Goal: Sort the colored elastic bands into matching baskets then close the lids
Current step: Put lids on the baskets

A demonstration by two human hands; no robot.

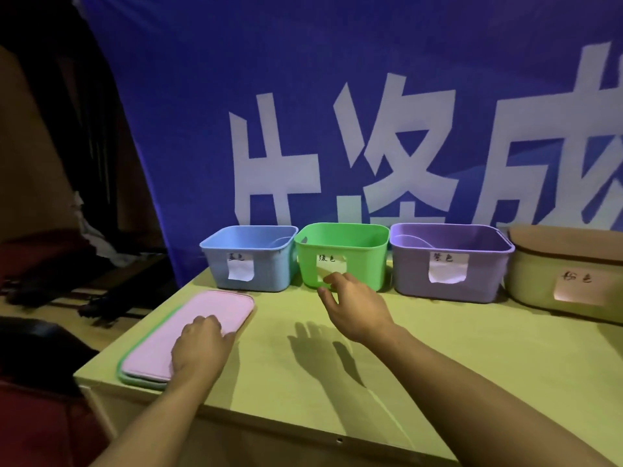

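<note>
Pink and flat, the top lid (202, 328) of a small stack lay at the lower left of the frame, its long axis running from the near left table corner up toward the blue basket (249, 257). A green-edged lid (141, 377) showed beneath it; whether more lay under that could not be told. The left hand (199, 345) rested on the pink lid's near half with fingers curled, apparently pressing or starting to grip it. The right hand (354, 305) hovered mid-frame, fingers loosely spread and holding nothing, just in front of the green basket (342, 254).

Four baskets stood in a row along the upper edge of the table (438, 365): blue, green, purple (448, 261), all three open, and one pale basket (566, 274) at far right already covered. Each bore one paper label. No elastic bands were visible anywhere.

The lids lay left of both hands, so the left hand was plainly the nearer; closing probably remained.
</note>
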